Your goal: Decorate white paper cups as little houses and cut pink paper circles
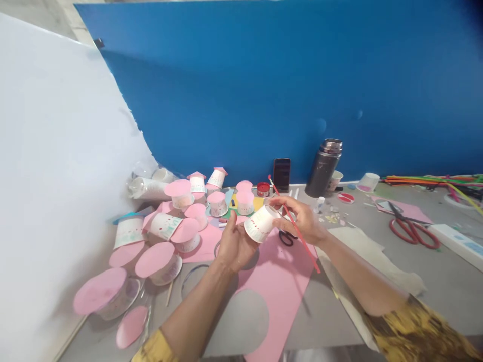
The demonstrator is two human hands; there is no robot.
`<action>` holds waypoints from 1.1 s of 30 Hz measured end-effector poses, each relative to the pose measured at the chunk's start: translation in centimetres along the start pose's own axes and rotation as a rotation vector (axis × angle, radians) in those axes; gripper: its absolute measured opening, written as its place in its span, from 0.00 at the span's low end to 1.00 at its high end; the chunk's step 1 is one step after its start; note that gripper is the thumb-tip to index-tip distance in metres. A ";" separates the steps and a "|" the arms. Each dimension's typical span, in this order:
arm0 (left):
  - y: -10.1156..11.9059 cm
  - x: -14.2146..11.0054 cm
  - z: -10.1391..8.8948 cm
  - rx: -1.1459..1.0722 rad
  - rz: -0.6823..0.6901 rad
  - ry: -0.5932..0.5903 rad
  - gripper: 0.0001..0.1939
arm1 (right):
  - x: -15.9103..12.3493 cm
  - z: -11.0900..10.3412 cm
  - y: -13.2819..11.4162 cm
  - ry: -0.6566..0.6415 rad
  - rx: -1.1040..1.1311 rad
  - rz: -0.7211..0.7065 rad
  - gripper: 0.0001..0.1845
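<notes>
Paint-flecked cup tilts above pink paper, our right hand's fingers clamped on it and a red brush; our left hand meets it, grip unclear. Brushing would need steadiness.

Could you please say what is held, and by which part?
Left hand: cup, near its wide end. Right hand: cup's narrow end, and brush by its handle.

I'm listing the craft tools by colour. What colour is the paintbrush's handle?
The paintbrush's handle is red; it shows in the head view, the only one.
</notes>
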State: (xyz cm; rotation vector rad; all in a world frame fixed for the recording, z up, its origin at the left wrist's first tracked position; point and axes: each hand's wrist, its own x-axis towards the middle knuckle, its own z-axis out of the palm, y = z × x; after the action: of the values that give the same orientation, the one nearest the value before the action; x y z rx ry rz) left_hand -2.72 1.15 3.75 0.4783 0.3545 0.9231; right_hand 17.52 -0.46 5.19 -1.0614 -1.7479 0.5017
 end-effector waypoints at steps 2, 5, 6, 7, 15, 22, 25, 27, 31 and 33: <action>0.1 0.1 -0.5 0.002 0.009 0.028 0.26 | 0.1 0.1 0.6 0.066 0.038 0.054 0.26; -0.1 0.4 -1.2 0.066 0.081 0.091 0.15 | 0.5 0.1 1.5 0.183 0.086 0.155 0.27; -0.2 0.4 -1.4 0.109 0.106 0.104 0.12 | 0.6 0.1 1.8 0.210 0.095 0.185 0.27; -0.3 0.4 -1.5 0.151 0.128 0.112 0.10 | 0.7 0.1 2.1 0.226 0.102 0.209 0.28; -0.3 0.7 -1.7 0.092 0.118 0.204 0.07 | 0.7 0.5 1.6 0.223 0.190 0.216 0.30; 0.9 0.8 -1.3 -0.072 0.125 0.215 0.06 | 0.5 0.4 1.7 0.328 0.083 0.119 0.17; 1.2 0.7 -1.2 -0.167 0.110 0.179 0.08 | 0.5 0.5 2.9 0.298 -0.087 0.030 0.18; 1.5 0.7 -1.3 -0.206 0.113 0.160 0.09 | 0.4 0.6 3.6 0.243 -0.224 -0.075 0.18; 1.9 0.3 -1.6 -0.229 0.078 0.117 0.11 | 0.4 0.6 4.4 0.147 -0.407 -0.238 0.20; 2.0 0.1 -1.9 -0.197 0.043 0.107 0.10 | 0.5 0.6 4.6 0.141 -0.481 -0.270 0.24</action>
State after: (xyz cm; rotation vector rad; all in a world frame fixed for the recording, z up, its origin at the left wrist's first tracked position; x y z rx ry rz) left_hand -4.98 2.69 3.19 0.2573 0.3475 1.0162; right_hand 18.93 2.44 1.82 -1.1280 -1.8928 -0.1698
